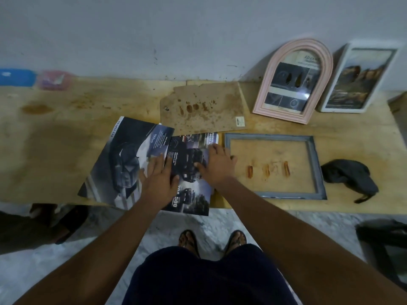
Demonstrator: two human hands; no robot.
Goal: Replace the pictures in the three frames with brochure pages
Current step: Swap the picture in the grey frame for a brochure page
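**Both palms flat on the brochure pages at the table's near edge**

Nearest the person, the left hand (158,179) lies spread and flat, fingers released, pressing on the seam where two brochure sheets overlap. The right hand (217,166) is likewise open and flat, resting on the smaller brochure page (189,172), whose lower end hangs past the front edge of the wooden table (55,150). Neither hand grips anything. The larger brochure sheet (125,161) lies tilted under and to the left of the left hand.

Just right of the right hand lies the empty grey frame (315,164), flat on the table, touching or nearly touching the page's right edge. A dark cloth (348,177) sits to its right.

Beyond the hands, a stained backing board (202,106) lies flat, its near edge meeting the pages. Farthest back, a pink arched frame (293,82) and a white rectangular frame (359,78) lean against the wall, each holding a printed page.
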